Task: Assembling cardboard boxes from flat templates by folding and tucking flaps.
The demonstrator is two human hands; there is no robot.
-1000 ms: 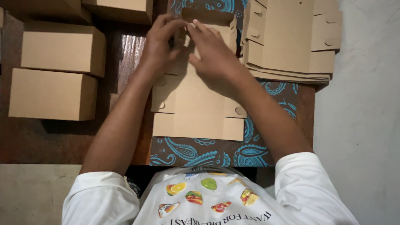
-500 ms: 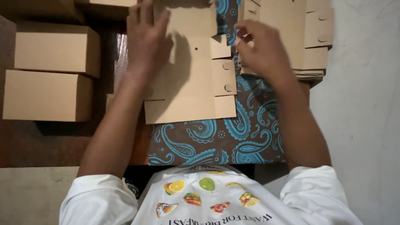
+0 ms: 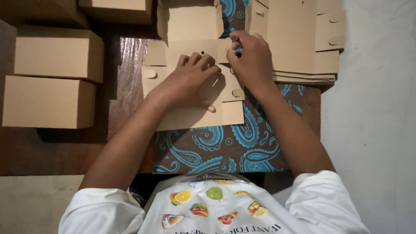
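Observation:
A flat brown cardboard box blank lies on a brown cloth with blue paisley in front of me. Its far panel is folded partly upright. My left hand presses palm-down on the middle of the blank, fingers spread. My right hand pinches the blank's right side flap near the fold, fingers curled on the cardboard edge.
A stack of flat cardboard blanks lies at the upper right. Folded brown boxes stand at the left, with more along the top edge. A pale floor runs down the right side.
My left hand slid down from the blank's far edge to its middle. My right hand came left off the stack onto the blank's right flap. The far panel now stands partly up.

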